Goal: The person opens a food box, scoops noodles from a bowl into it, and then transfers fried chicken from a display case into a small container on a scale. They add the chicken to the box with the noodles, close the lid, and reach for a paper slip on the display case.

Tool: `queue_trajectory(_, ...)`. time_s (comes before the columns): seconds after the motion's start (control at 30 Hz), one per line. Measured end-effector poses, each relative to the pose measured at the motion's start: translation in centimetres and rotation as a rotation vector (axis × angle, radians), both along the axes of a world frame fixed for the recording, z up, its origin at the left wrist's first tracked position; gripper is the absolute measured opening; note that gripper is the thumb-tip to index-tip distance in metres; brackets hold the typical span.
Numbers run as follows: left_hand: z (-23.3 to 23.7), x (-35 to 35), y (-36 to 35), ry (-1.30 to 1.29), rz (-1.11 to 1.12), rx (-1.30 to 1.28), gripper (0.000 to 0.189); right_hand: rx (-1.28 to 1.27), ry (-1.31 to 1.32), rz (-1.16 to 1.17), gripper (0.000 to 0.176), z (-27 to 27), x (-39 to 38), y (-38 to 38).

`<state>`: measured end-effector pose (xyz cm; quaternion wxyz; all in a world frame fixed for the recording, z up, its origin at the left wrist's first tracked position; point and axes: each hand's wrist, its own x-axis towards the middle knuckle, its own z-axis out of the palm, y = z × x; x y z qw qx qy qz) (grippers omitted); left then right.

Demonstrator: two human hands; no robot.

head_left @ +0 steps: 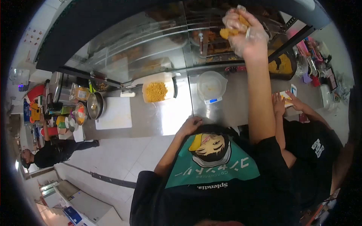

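Note:
My right hand (247,32), in a clear plastic glove, is raised at the upper right in front of the glass display case (151,37). Its fingers are closed on golden-yellow food pieces (226,33). My left hand (191,124) is bare and rests low at the counter's near edge, its fingers curled, with a small dark patch at the fingertips. Between the hands and the case, a clear round container (212,86) sits on a scale with a blue display (213,100). Left of it stands a white tub of yellow crumbs (156,92).
On the steel counter (147,120) lie a white cutting board (114,113), a white-handled tool (128,94) and metal bowls (95,105). A co-worker (313,154) at the right has both hands on a small white item (283,98). Another person (49,154) stands far left.

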<state>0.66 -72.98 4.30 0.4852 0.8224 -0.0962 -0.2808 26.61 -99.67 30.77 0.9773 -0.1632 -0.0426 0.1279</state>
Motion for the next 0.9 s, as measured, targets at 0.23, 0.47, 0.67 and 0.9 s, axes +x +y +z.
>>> queue_trajectory(0.23,-2.4,-1.8,0.3,0.023,0.100,-0.077,0.037,-0.418,0.353,-0.316,0.033,-9.8,-10.7,7.6)
queue_trajectory(0.47,-2.6,-1.7,0.8,-0.009,0.095,-0.017,0.036,-1.085,-0.117,-0.182,0.020,-26.9,-10.2,5.2)
queue_trajectory(0.67,-2.1,-1.1,0.5,-0.021,0.059,0.006,0.035,-1.607,-0.280,-0.058,0.027,-27.1,-9.8,2.5)
queue_trajectory(0.9,-1.7,-0.7,0.1,0.037,0.006,0.064,0.038,-1.799,-0.296,0.019,0.024,-26.1,-8.7,1.4)
